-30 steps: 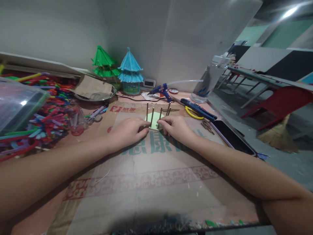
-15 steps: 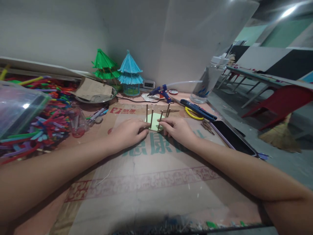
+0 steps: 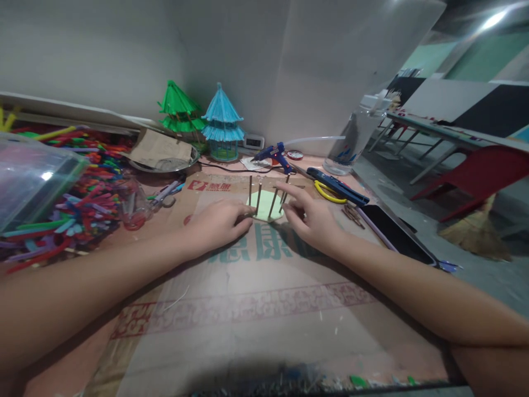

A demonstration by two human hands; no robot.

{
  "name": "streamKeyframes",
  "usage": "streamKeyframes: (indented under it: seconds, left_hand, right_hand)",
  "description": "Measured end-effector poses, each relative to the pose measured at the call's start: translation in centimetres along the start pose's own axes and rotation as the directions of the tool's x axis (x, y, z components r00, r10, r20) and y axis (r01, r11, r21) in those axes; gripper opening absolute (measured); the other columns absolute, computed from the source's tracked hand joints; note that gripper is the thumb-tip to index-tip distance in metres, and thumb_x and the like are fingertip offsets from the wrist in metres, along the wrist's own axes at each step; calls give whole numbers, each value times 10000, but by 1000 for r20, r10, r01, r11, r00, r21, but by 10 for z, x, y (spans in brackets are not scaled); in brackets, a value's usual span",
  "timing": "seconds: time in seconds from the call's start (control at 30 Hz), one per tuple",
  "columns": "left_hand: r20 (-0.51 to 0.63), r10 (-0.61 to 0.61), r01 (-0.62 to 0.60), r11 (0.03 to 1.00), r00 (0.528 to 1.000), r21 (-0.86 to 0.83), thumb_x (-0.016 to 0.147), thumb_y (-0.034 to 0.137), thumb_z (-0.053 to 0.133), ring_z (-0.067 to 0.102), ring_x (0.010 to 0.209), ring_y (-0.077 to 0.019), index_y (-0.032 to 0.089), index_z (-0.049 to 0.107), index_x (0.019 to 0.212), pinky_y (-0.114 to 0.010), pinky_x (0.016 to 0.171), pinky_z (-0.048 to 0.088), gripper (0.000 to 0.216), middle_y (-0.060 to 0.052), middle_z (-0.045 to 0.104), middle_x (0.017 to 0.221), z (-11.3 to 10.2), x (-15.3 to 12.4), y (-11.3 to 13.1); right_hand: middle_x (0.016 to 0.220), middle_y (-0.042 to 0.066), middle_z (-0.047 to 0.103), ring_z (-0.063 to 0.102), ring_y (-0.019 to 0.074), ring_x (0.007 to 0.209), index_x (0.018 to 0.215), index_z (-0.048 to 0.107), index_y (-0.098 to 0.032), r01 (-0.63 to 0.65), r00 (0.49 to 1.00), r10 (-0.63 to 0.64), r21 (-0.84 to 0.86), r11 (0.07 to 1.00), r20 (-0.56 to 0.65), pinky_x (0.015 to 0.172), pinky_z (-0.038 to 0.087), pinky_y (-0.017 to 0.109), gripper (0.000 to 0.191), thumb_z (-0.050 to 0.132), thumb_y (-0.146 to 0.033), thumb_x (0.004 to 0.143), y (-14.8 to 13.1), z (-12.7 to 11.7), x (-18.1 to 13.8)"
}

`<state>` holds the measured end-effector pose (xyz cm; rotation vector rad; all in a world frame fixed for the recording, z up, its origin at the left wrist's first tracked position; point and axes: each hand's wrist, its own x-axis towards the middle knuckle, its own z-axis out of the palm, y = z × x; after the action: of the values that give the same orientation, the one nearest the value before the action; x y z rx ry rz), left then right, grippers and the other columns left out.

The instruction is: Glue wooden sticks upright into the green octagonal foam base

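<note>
A small light-green base (image 3: 263, 205) lies on a printed cardboard sheet (image 3: 256, 298), with several thin brown sticks (image 3: 258, 199) standing up from it. My left hand (image 3: 221, 223) pinches the left edge of the base beside the front-left stick. On the right, my right hand (image 3: 318, 220) has its fingers apart. Its index finger reaches toward the tops of the right-hand sticks; whether it touches one, I cannot tell.
Behind stand a green pagoda model (image 3: 179, 107), a blue pagoda model (image 3: 223, 124) and a blue glue gun (image 3: 276, 156). A bottle (image 3: 345, 143), yellow-handled pliers (image 3: 326, 193), a utility knife (image 3: 339, 186) and a phone (image 3: 394, 234) line the right. Pipe cleaners (image 3: 61, 215) heap at left.
My right hand has let go of the front-right stick and drawn slightly right, its index finger now stretched out and raised. My left hand keeps its place on the base.
</note>
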<state>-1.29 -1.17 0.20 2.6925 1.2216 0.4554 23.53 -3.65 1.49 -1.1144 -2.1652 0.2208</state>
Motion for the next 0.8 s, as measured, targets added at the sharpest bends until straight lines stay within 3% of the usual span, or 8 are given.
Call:
streamKeyframes:
  seconds: [0.27,0.8]
  left_hand:
    - [-4,1,-1,1000,1000,29,968,349,489,713,997,-306,203,741,1208,-402,866,532,376,-110,782,1095,-2,1,2]
    - [-1,1,-1,999,1000,34,970,344,486,713,988,-301,210,739,1204,-391,845,523,370,-97,783,1095,-2,1,2]
  right_hand:
    - [638,-50,542,440,132,550,1547,423,-186,-81,995,81,-12,997,59,606,347,263,602,496,-202,950,-7,2,4]
    - [621,-67,509,397,125,528,1556,389,-176,-68,995,67,10,998,68,581,337,258,608,487,-197,956,-7,4,0]
